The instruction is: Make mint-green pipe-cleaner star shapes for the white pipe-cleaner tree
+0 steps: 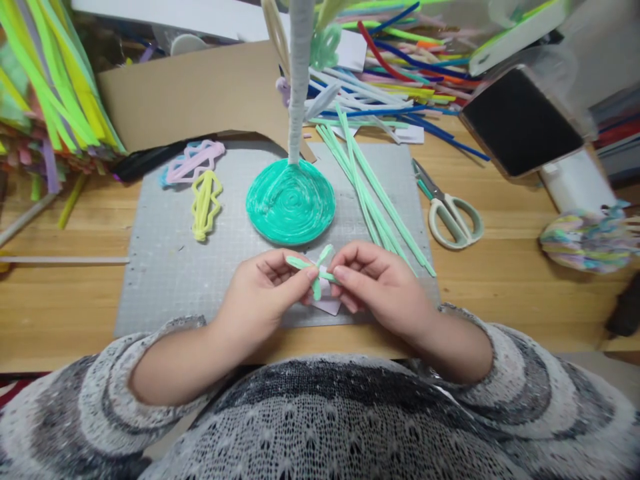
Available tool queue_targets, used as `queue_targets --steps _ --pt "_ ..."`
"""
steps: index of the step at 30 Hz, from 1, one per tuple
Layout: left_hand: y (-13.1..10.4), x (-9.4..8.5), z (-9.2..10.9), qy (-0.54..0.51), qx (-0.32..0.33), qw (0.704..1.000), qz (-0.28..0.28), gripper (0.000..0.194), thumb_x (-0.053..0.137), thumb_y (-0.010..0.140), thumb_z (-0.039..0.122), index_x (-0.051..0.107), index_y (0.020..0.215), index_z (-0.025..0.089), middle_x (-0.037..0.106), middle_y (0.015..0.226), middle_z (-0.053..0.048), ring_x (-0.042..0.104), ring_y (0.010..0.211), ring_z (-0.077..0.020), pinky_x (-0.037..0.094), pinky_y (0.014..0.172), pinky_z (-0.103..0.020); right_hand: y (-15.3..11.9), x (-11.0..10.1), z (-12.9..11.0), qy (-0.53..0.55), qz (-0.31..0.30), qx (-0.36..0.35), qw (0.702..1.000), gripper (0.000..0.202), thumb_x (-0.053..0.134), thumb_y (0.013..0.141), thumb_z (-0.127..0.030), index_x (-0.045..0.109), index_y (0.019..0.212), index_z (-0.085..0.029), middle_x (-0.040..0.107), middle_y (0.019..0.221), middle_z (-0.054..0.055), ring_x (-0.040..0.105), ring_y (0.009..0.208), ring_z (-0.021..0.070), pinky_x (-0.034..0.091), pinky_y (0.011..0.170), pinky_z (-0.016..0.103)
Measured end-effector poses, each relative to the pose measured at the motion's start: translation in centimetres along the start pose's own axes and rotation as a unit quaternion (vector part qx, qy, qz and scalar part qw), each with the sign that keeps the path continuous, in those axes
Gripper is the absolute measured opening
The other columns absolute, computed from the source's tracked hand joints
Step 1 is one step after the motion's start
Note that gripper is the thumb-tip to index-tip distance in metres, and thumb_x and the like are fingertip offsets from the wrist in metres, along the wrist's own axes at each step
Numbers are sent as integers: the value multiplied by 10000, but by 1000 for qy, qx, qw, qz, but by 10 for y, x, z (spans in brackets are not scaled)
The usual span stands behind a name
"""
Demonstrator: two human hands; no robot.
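Between my two hands is a small mint-green pipe cleaner flower (317, 291) with several looped petals. My left hand (270, 283) pinches it near its centre with thumb and forefinger. One petal on the right side is pinched by my right hand (377, 283). Under the fingers lies a small pale lilac piece of card or paper (327, 306), partly hidden. Just beyond my hands stands a round green coiled base (291, 207) with a white wrapped stem (299, 87) rising upright from it. Loose mint-green pipe cleaners (373, 193) lie beyond my right hand.
A grey cutting mat (165, 287) covers the table's middle. Scissors (453, 213) and a propped phone (523, 123) are at the right. Yellow (205, 207) and pink (195, 162) zigzag pieces lie left. Cardboard (195, 93) and coloured pipe cleaners (400, 67) fill the back.
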State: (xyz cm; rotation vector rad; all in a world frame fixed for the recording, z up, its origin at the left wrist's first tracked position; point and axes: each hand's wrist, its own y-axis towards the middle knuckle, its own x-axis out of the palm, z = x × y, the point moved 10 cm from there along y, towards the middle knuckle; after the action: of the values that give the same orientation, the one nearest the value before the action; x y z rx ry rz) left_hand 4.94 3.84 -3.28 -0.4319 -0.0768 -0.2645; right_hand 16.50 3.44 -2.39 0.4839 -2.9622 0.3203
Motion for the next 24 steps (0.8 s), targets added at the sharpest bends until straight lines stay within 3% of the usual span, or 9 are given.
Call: queue_targets --steps 3,7,9,11,15,20,24 --pt "3 -5 -3 -20 4 1000 8 181 714 767 298 629 730 143 622 592 20 574 551 -90 492 574 -211 5 -16 4 66 46 23 996 264 668 838 -373 497 762 -187 552 564 -67 428 400 37 314 380 169" --pt "5 -8 -6 -37 -5 999 17 186 716 766 300 634 714 141 614 577 22 568 536 -89 486 562 -209 5 -24 9 88 77 51 992 376 590 878 -478 452 679 -190 487 474 -75 411 344 36 258 336 162" --pt "5 -7 -3 -28 3 999 15 182 711 770 297 637 711 142 618 576 20 569 536 -89 485 560 -210 4 -16 14 111 55 84 989 315 606 865 -470 509 774 -185 570 579 -56 461 347 34 254 311 148" --pt "2 -4 3 -7 26 1000 11 160 705 774 279 641 718 144 643 598 11 586 554 -95 492 568 -214 0 2 23 154 -10 142 978 289 619 851 -463 541 873 -186 617 645 -39 505 352 43 253 286 132" --pt "-6 0 24 55 120 991 15 54 694 763 191 656 748 155 707 709 -17 646 652 -117 524 630 -231 -17 39 37 269 -149 264 914 246 575 874 -393 567 810 -156 610 560 -22 489 319 47 236 259 112" --pt "-14 0 39 140 196 970 39 22 685 751 153 669 754 168 718 775 -32 654 720 -126 530 679 -241 -19 44 32 343 -178 285 877 111 609 832 -222 588 784 -124 573 550 -46 364 291 -1 215 271 105" --pt "-8 0 29 118 150 981 36 44 691 751 186 663 763 155 707 754 -28 632 674 -113 512 627 -223 -13 36 31 318 -141 259 901 110 634 800 -175 541 746 -151 527 513 -78 282 300 -15 160 293 99"
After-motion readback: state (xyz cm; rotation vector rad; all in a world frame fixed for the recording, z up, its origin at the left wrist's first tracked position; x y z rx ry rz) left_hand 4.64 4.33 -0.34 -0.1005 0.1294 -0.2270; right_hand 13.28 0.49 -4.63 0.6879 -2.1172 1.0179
